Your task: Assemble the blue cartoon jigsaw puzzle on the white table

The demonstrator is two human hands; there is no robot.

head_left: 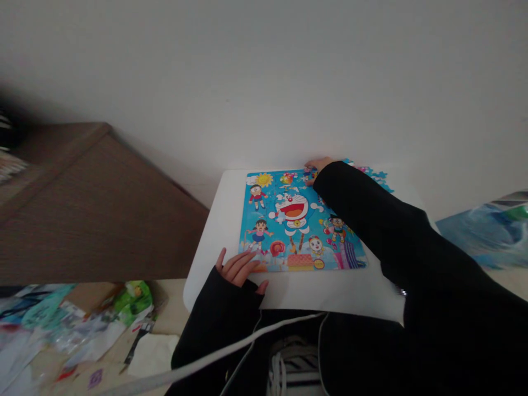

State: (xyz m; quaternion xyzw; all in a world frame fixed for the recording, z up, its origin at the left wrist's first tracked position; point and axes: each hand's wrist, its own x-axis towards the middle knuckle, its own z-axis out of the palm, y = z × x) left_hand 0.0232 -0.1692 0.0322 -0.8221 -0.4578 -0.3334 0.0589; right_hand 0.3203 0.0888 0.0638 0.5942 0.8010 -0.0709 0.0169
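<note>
A blue cartoon jigsaw puzzle [297,220] lies largely assembled on a small white table [214,220]. My left hand [239,268] rests at its lower left corner, fingers stretched out flat and thumb apart. At the far edge, my right hand [318,165] bends its finger and thumb around a small puzzle piece [307,172] near the top of the picture. The black right sleeve [363,209] hides part of the puzzle's upper right. Beyond that sleeve, loose blue puzzle pieces [377,176] lie by the table's back right.
A pale wall [264,82] rises right behind the table. To the left stands a brown wooden cabinet [103,214], with bags and papers [91,324] scattered on the floor before it. A white cable [231,347] crosses my lap. A bluish plastic bag [487,231] sits at right.
</note>
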